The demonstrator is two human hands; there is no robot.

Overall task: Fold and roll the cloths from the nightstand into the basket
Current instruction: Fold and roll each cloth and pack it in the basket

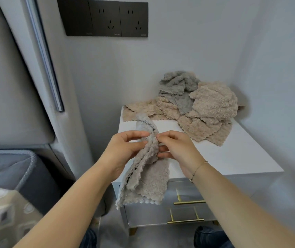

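Cloth (147, 178): pinched by left hand (125, 151) and right hand (177, 151), each grip clamped on it. Cloth pile (193, 106): rear of nightstand (232, 158) surface.

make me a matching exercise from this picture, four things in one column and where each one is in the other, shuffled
Things:
1. held cloth
2. cloth pile
3. sockets
4. gold handles

Places:
A. on the wall above the nightstand
B. on the drawer fronts
C. heaped at the back of the nightstand top
D. pinched between the left hand and right hand

Pairs: 1-D, 2-C, 3-A, 4-B
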